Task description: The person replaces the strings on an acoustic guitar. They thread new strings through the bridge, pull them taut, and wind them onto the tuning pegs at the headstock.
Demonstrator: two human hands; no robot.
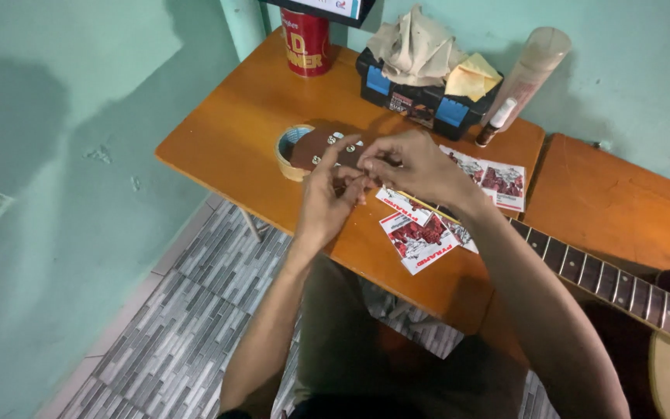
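Note:
An acoustic guitar lies across the orange table [226, 132], its dark headstock [321, 143] with silver tuner pegs resting on a roll of tape [288, 147]. The fretted neck [622, 287] runs to the lower right. My left hand [327, 198] and my right hand [409, 167] meet just below the headstock, fingertips pinched together on something thin that is too small to make out. Several red and white paper packets [420, 240] lie flat on the table beside and under my right wrist.
A black and blue toolbox [420, 97] with crumpled cloths on it stands at the table's back. A red can [306, 43] is at the back left, a tall spray can [533, 66] and small bottle [496, 122] lean by the wall. Grey tiled floor lies below left.

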